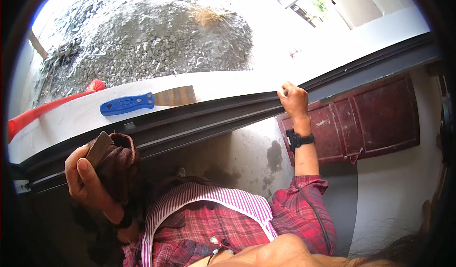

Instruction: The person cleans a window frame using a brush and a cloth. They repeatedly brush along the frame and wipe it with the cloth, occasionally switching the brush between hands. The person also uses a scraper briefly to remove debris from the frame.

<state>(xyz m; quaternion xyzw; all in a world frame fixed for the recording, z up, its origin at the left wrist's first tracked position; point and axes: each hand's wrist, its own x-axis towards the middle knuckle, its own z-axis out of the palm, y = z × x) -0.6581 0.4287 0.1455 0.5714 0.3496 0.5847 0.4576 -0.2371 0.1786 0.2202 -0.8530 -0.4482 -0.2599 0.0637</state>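
Note:
My left hand (pixel 87 183) grips a dark brown cloth (pixel 121 170) together with a small flat brown piece (pixel 100 148), whose material I cannot make out. Both are held over the left part of a dark metal sliding-window track (pixel 213 112). Farther right, my right hand (pixel 294 97) is curled into a fist at the track's outer edge. Whether something small sits in that fist cannot be told. Between the hands, a putty knife (pixel 127 103) with a blue handle and a stained blade lies flat on the white sill (pixel 228 85), just beyond the track.
A red tube-like thing (pixel 53 106) runs along the sill's left end. Outside rises a heap of gravel (pixel 153 42). Below the track at right, a dark red panelled door (pixel 384 113) stands by the wall. Wet patches (pixel 274 156) mark the floor inside.

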